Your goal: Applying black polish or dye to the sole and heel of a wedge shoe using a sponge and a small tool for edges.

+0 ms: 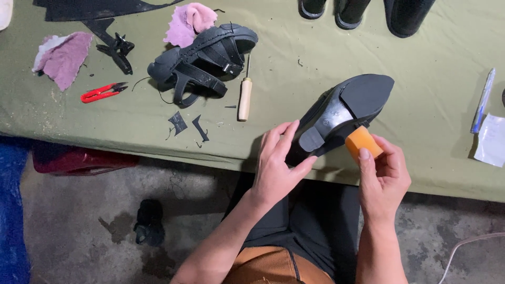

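Fingers of the left hand [274, 167] curl around the heel end of a black heeled shoe [342, 113], gripping it at the near edge of the table [431, 89]. The right hand [383, 173] pinches an orange block [362, 142] between thumb and fingertips, and the block touches the shoe's side near the middle of the sole. The shoe lies sole-up, its long axis running diagonally: the block heel sits near and to the left, the pointed toe aims away and to the right. It rests over the table's near edge, in front of the person's lap.

Olive-green cloth covers the table. Farther in, left of the shoe, lie small black scraps [179, 123] and a wooden-handled awl [245, 97], its metal tip pointing away. Beyond those sits a black strappy sandal [202, 60], with red thread snips [101, 92] to its left and pink cloth pieces [64, 57] past them. At the far right lie a blue pen [483, 100] and a white paper slip [492, 141]. Dark shoes [368, 13] stand along the far edge.

Below the table, bare grey concrete floor [84, 231] shows stains and a dark rag.
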